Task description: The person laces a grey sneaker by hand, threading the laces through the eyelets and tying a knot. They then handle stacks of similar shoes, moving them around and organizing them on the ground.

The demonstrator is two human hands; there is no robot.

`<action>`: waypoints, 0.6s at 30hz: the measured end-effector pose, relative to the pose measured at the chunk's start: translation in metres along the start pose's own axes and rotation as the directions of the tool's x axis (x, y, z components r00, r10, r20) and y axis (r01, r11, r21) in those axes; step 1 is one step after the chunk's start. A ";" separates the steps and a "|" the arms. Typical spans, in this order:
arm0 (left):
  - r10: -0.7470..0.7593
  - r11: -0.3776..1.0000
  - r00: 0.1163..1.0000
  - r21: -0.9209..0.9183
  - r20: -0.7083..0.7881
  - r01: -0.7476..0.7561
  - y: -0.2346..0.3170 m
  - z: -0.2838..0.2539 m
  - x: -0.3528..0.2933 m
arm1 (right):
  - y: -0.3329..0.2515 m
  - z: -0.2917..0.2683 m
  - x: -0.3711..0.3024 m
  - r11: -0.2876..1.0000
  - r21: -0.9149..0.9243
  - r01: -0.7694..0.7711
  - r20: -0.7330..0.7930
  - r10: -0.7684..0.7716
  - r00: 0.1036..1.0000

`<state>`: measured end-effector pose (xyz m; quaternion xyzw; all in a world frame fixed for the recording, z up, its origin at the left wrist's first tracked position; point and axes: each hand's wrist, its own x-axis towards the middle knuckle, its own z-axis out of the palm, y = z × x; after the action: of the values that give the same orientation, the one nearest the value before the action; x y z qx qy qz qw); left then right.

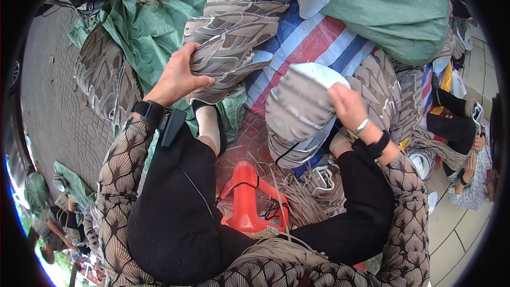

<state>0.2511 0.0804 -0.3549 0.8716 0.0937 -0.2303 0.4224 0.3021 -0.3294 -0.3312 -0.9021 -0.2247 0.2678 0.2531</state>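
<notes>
At the upper left, my left hand (179, 74) grips the near end of a long row of grey-brown shoe uppers (228, 48), fingers at the row's left edge and thumb lower down. My right hand (348, 107) is closed on the edge of a shoe upper (300, 103), blurred by motion, its white lining turned upward. Below that piece sit more uppers (295, 151) with a dark cord across them, beside my right foot. Between my legs stands an orange-red plastic frame (245, 196) with dark cords on it.
Beige laces (305, 202) lie heaped by the frame and across my lap. A striped woven sheet (303, 48), green sacking (154, 26) and a full green sack (393, 10) lie ahead. More uppers (380, 90) are stacked to the right. Another person's hands (470, 165) show at far right.
</notes>
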 end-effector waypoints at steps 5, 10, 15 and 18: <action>0.044 0.998 0.999 0.038 -0.027 -0.043 -0.003 0.005 0.000 | -0.025 -0.017 0.008 0.876 -0.150 0.458 0.237 -0.418 0.877; 0.060 0.994 0.998 0.090 -0.029 -0.057 0.007 0.011 0.002 | -0.024 -0.016 0.001 0.747 -0.230 0.624 0.409 -0.507 0.759; 0.068 0.995 0.997 0.080 -0.047 -0.064 -0.003 0.017 0.001 | -0.027 -0.059 0.006 0.855 -0.327 0.403 0.001 -0.426 0.905; 0.092 0.994 0.992 0.066 -0.086 -0.087 0.002 0.011 0.000 | -0.034 -0.075 0.005 0.959 -0.174 0.225 -0.227 -0.261 0.938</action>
<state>0.2479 0.0701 -0.3592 0.8970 0.0662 -0.1749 0.4006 0.3418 -0.3258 -0.2593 -0.9097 -0.3202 0.1025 0.2439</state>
